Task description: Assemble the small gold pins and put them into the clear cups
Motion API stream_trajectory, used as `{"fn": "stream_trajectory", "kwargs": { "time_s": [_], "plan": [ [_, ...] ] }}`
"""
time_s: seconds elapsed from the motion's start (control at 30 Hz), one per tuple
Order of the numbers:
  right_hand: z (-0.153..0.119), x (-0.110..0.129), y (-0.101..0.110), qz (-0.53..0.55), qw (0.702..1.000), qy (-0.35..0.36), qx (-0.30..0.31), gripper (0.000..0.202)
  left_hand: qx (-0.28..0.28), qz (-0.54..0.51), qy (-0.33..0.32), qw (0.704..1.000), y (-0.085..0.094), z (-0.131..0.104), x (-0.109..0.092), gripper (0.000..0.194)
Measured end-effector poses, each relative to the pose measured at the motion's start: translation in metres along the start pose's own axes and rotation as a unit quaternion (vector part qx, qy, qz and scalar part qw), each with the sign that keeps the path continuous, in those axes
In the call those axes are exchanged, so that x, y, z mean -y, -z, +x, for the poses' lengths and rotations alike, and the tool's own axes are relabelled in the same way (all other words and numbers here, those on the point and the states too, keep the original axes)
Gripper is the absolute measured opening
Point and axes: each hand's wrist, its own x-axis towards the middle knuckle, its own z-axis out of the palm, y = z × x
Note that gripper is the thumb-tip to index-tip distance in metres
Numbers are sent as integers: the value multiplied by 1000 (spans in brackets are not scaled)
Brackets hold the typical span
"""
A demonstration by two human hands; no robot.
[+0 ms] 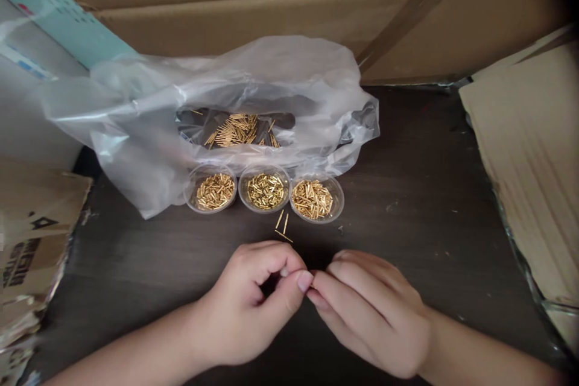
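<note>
Holding left hand (253,307) and right hand (375,313) fingertip to fingertip over the dark table (416,193), probably for fine control; cannot tell whether pinching a small part, since hidden between the bent fingers. Just beyond, lying loose, three thin golden pins (284,236). Further, in a row, likely for easy reach: left cup (187,194), middle cup (241,192) and right cup (339,204), transparent, each with many short golden pieces (216,191). Behind, inside the wide-open plastic bag (289,66), a heap of slim golden sticks (235,131).
</note>
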Motion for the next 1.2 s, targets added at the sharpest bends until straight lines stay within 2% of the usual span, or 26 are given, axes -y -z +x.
{"fn": "stream_trajectory", "kwargs": {
  "time_s": [0.3,0.37,0.43,0.53,0.63,0.77,1.2],
  "plan": [
    [0,-8,-4,89,991,-37,92,22,-12,45,9,999,-1,2,5,27],
    [1,-9,-4,136,983,-66,109,25,-16,61,6,998,-1,2,6,25],
    [3,-10,-3,219,960,-112,131,27,-19,67,-4,998,0,2,6,23],
    [8,-14,-1,333,912,-165,175,28,-18,62,-20,998,0,3,6,22],
    [11,-17,1,362,891,-194,195,24,-23,64,-19,998,-1,5,6,22],
    [11,-19,1,365,889,-206,186,19,-28,75,-3,997,-2,5,6,23],
    [12,-19,-1,342,900,-198,182,24,-13,76,-17,997,-2,3,8,21]
  ]
}}
